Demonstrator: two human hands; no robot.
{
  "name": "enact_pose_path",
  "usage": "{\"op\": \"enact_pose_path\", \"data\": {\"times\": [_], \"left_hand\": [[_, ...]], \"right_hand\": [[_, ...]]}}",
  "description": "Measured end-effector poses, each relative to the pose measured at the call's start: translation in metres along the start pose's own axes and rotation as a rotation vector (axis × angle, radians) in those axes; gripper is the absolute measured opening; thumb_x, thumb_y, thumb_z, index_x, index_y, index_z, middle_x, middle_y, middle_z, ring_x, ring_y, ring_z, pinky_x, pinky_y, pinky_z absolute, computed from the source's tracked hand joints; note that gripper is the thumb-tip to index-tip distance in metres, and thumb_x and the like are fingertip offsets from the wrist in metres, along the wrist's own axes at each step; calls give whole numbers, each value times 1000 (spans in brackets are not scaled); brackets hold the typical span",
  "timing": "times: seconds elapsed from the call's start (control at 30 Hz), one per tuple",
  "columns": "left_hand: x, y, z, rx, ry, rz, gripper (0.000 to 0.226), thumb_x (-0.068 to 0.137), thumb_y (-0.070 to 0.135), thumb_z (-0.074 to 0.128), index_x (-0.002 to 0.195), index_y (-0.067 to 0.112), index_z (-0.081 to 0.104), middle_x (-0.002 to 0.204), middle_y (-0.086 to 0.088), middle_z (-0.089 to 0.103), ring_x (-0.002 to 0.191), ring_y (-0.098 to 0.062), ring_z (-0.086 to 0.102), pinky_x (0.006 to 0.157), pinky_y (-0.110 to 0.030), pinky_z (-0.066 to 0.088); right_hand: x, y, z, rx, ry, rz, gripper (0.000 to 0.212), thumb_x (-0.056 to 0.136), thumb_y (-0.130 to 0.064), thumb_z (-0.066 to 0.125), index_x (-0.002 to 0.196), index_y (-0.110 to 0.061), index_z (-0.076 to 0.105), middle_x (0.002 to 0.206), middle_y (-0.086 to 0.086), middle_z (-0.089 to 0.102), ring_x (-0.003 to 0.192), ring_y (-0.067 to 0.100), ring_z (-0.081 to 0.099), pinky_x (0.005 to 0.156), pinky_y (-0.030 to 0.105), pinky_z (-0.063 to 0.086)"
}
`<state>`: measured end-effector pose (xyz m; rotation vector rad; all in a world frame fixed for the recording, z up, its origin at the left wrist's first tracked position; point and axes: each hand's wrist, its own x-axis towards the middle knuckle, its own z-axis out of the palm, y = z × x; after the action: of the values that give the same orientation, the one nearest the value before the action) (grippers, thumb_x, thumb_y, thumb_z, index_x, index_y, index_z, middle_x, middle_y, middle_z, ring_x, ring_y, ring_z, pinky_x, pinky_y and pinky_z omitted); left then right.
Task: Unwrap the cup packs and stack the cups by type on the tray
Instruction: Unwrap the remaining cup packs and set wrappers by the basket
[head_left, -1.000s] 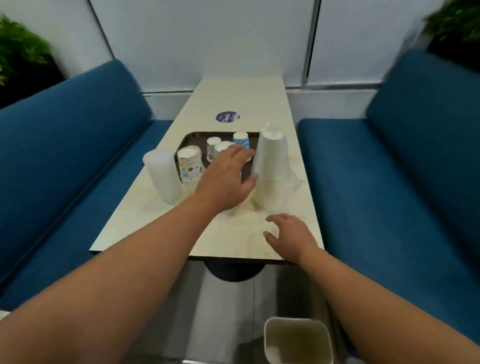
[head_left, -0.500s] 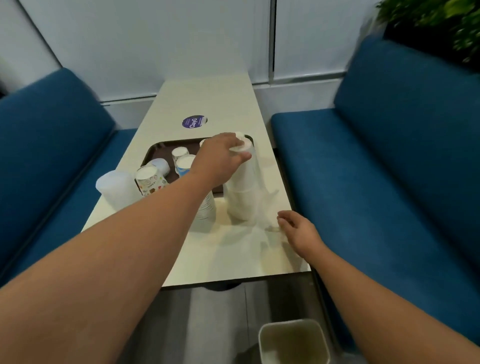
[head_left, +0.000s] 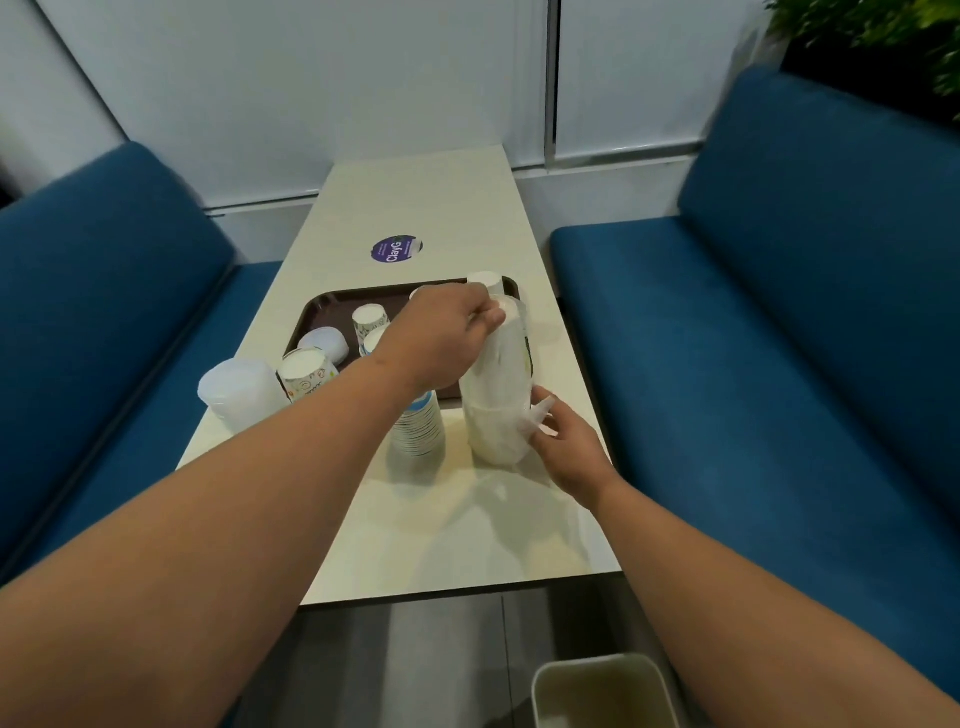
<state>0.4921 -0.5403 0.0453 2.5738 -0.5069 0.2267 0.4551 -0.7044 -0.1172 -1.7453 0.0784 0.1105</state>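
Tall white cup pack (head_left: 496, 395) upright in clear wrap at brown tray's (head_left: 332, 306) near corner; loose cups (head_left: 370, 321) inverted on tray.

— How many hands are in view?
— Two: the left hand (head_left: 441, 338) and the right hand (head_left: 569, 441).
— Trays?
— One brown tray (head_left: 322, 317) on the one bench (head_left: 426, 197).
— And cup stacks?
— Off the tray, four: a wrapped white pack (head_left: 498, 400), a blue-rimmed stack (head_left: 418, 431), a patterned stack (head_left: 306, 371) and a frosted plastic stack (head_left: 236, 389).
— On the tray?
— At least four upturned cups; the left hand hides part, so the full count is unclear.
— Anything else?
— One round purple sticker (head_left: 396, 249), two blue sofas, one bin (head_left: 602, 691).
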Motion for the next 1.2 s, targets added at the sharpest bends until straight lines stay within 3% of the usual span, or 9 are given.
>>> {"op": "enact_pose_path", "data": {"times": [0.13, 0.27, 0.33, 0.5, 0.73, 0.9, 1.0, 1.1, 1.2], "left_hand": [[1, 0, -5, -11, -28, -27, 25, 100, 30, 50, 86, 10, 54, 75, 3, 53, 75, -20, 46, 65, -30, 33], [1, -1, -6, 7, -33, -26, 23, 99, 32, 50, 86, 13, 55, 90, -2, 63, 78, -20, 49, 65, -29, 35], [1, -3, -5, -5, -5, -20, 25, 98, 32, 52, 89, 9, 59, 101, -3, 69, 86, -21, 55, 71, -31, 42], [1, -3, -6, -34, -8, -9, 22, 97, 31, 56, 98, 11, 67, 101, -1, 67, 94, -19, 57, 82, -32, 45], [4, -7, -10, -96, -8, -77, 21, 99, 25, 51, 91, 9, 60, 66, 6, 51, 60, -9, 45, 58, -27, 38], [-2, -21, -7, -271, 24, -113, 17, 96, 29, 58, 82, 20, 63, 73, -2, 62, 66, -11, 51, 71, -31, 47], [-7, -25, -5, -401, 63, -137, 10, 88, 32, 68, 78, 30, 66, 80, 5, 66, 70, -9, 58, 76, -30, 50], [-10, -22, -4, -423, 60, -122, 12, 83, 33, 69, 72, 35, 65, 93, 8, 71, 83, -18, 64, 84, -35, 54], [-13, -23, -3, -435, 28, -72, 26, 89, 18, 68, 68, 32, 63, 94, 16, 70, 91, -8, 64, 91, -35, 52]], "right_hand": [[16, -6, 8, 14, 21, -54, 62, 81, -25, 81, 137, -33, 54, 131, -9, 58, 116, 8, 56, 99, 36, 51], [21, -18, 17, -123, 232, -147, 55, 70, -28, 88, 117, -24, 60, 116, -7, 55, 96, 2, 52, 83, 19, 47], [18, -18, 22, -98, 318, -166, 54, 66, -32, 90, 109, -25, 58, 110, -9, 56, 95, 3, 52, 82, 21, 48], [20, -10, 29, 52, 173, -139, 68, 67, -41, 89, 126, -34, 56, 119, -14, 61, 109, 5, 58, 91, 32, 55], [25, -15, 27, 131, 98, -156, 60, 66, -33, 92, 115, -37, 57, 113, -15, 64, 101, 2, 62, 88, 27, 56], [20, -8, 28, 52, 209, -153, 66, 63, -36, 92, 120, -29, 60, 118, -11, 62, 103, 2, 60, 86, 28, 55], [15, -7, 30, 27, 239, -214, 60, 65, -32, 92, 115, -26, 60, 115, -11, 57, 102, 2, 57, 86, 31, 55], [15, -12, 33, 45, 149, -205, 71, 64, -36, 91, 125, -31, 56, 119, -12, 59, 108, 7, 59, 91, 36, 56], [22, -16, 33, 56, 17, -120, 77, 63, -46, 90, 129, -44, 51, 119, -14, 66, 109, 10, 63, 96, 41, 54]]}}
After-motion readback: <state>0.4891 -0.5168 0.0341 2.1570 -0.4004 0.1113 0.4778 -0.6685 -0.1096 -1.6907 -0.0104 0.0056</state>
